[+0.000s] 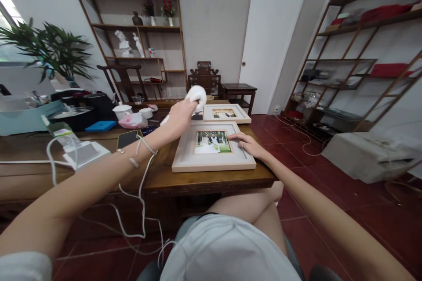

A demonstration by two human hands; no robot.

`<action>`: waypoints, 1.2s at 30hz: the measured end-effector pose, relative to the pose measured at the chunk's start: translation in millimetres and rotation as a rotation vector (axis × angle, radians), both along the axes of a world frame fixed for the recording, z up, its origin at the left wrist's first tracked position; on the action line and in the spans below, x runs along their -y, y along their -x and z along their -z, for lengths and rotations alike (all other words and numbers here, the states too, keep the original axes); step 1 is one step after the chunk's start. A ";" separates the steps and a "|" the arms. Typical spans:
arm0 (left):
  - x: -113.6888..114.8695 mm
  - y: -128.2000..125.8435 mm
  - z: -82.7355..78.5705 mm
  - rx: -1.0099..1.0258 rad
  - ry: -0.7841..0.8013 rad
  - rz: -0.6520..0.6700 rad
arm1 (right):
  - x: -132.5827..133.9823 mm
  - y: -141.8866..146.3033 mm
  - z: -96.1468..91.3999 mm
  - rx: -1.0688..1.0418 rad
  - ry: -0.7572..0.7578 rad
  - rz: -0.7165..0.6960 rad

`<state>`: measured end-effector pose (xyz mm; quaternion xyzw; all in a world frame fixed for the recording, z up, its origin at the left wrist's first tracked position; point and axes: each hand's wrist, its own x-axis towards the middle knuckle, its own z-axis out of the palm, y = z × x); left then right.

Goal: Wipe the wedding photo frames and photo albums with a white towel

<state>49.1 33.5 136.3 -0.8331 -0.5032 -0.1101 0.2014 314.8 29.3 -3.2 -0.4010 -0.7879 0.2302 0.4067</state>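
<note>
Raised over the far left part of the table, my left hand [182, 116] is closed on a bunched white cloth [197, 95]. Below and to its right, a light wooden picture frame [184, 158] lies flat near the table's edge, with a photo [212, 142] of people in wedding clothes set in its mat. My right hand [247, 144] rests on the right side of this frame, fingers extended, holding nothing. A second picture frame [244, 118] lies just behind the first. Partly covered by my left hand is a dark picture [198, 116].
Left on the wooden table [158, 180] are phones [127, 139], a blue box [100, 126], white bowls [121, 110] and a pink-and-white bag [132, 120]. White cables [142, 202] hang near my left forearm. Behind stand chairs, a side table [239, 89] and shelves [178, 30].
</note>
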 end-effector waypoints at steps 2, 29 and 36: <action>-13.1 5.8 5.5 -0.053 -0.106 0.086 | -0.1 0.1 0.0 0.000 -0.005 -0.004; 90.8 -5.8 45.3 -0.379 0.376 0.098 | -0.6 -0.3 0.6 0.001 0.003 -0.002; 21.9 9.7 21.8 -0.206 -0.086 -0.023 | -0.7 -0.9 -0.3 0.001 0.017 0.002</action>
